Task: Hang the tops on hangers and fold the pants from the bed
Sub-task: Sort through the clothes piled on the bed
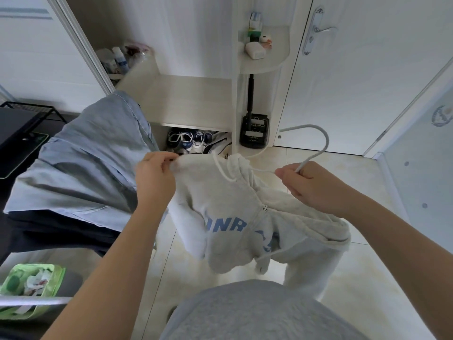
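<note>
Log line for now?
step: hoodie onto hanger | left hand: pinches hoodie edge | right hand: grips hanger below hook | blue shirt: draped left

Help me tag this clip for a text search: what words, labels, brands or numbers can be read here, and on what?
"NR", blue capitals after a cut-off letter, on the grey hoodie; folds hide the rest.
Round emblem on the right-hand panel: too blurred to read.
Labels on the carton on the corner shelf and the bottles at upper left: too small to read.
</note>
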